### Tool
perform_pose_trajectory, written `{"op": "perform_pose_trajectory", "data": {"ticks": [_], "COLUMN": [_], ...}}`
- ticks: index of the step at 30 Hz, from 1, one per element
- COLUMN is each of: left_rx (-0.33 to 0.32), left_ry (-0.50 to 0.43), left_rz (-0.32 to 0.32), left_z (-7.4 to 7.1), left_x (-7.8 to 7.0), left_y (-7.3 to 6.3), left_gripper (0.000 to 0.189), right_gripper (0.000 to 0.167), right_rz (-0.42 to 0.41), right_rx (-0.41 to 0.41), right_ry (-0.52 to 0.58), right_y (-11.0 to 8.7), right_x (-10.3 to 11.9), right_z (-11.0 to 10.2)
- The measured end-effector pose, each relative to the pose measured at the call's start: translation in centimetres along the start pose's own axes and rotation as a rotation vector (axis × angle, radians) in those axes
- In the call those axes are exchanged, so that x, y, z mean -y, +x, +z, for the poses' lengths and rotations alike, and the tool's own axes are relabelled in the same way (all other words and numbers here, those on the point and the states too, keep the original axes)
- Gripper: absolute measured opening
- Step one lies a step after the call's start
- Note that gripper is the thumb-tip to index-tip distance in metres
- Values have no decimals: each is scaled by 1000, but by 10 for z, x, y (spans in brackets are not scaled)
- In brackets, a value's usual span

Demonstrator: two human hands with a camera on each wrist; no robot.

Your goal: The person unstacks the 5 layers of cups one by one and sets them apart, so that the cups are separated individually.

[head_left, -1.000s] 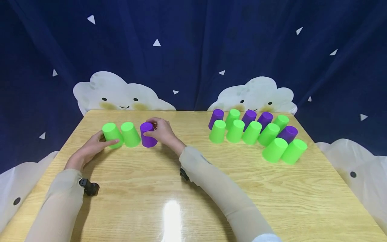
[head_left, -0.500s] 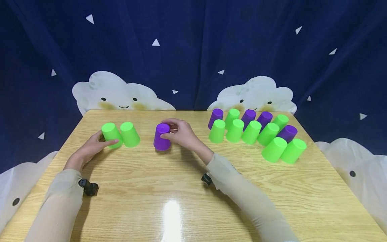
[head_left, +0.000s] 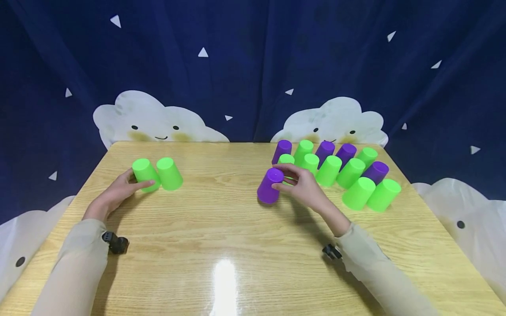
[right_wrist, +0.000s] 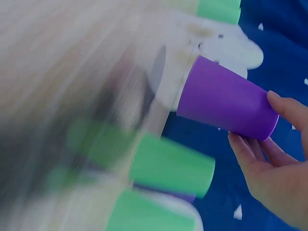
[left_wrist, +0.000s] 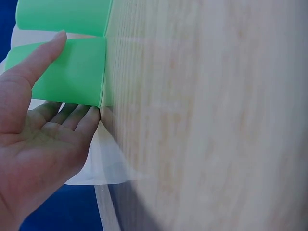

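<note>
My right hand (head_left: 302, 188) grips an upside-down purple cup (head_left: 269, 188) near its narrow closed end, thumb on one side and fingers on the other. The cup tilts a little and hangs above the table; in the right wrist view the purple cup (right_wrist: 224, 100) shows its wide rim away from the palm. On the left, my left hand (head_left: 118, 193) holds an upside-down green cup (head_left: 145, 174) with thumb in front and fingers at its far left side. A second green cup (head_left: 170, 174) stands right beside it. In the left wrist view the fingertips (left_wrist: 90, 115) meet the held cup's side.
A cluster of upside-down green and purple cups stands at the table's back right, the nearest a green cup (head_left: 359, 194). The wooden table (head_left: 189, 245) ends at a dark blue curtain (head_left: 245, 66) with white clouds. Each wrist wears a small black camera (head_left: 115, 242).
My right hand has carried the purple cup from beside the two green cups rightward, close to the cluster, and lifted it off the table. My left hand has stayed in place.
</note>
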State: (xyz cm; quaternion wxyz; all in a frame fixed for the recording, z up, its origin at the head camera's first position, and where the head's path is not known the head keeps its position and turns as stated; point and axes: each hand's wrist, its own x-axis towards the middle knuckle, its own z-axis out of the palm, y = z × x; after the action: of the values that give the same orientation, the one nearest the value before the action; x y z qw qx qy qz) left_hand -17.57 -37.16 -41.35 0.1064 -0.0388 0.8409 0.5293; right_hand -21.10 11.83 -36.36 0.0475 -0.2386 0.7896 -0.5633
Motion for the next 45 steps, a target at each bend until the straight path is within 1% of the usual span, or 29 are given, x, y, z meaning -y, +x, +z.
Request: {"op": "perform_pose_trajectory", "data": {"ticks": [7,10,14,18,26,39,45], "left_rx": [-10,-14,-12,-10,-7,-7,-10], "left_ry": [16,30,37,37,29,19,26], "left_rz": [0,-10,-19,-17,-7,8,8], "left_z": [0,0,0,-1,0,1,1], "left_x": [-1,0,1,1,-1,0,1], "left_y": [0,1,1,0,0,-2,-2], "left_gripper": [92,92,93,93,92,91,92], "right_gripper": [51,52,52,51,50,49,49], "right_rz": [52,64,56,40,35,57,43], "right_rx": [-91,-139,-213,-269,-308,-296,-289], "right_ry": [-69,-142,-275,-344,-409,-447,-436], "right_y": [-31,-42,-56,-65,-71,-73,-75], "right_x": [-16,-21,-28,-35,-44,-48,-45], "right_z": [-48,-65,-82,-95,-105,-105,-104]}}
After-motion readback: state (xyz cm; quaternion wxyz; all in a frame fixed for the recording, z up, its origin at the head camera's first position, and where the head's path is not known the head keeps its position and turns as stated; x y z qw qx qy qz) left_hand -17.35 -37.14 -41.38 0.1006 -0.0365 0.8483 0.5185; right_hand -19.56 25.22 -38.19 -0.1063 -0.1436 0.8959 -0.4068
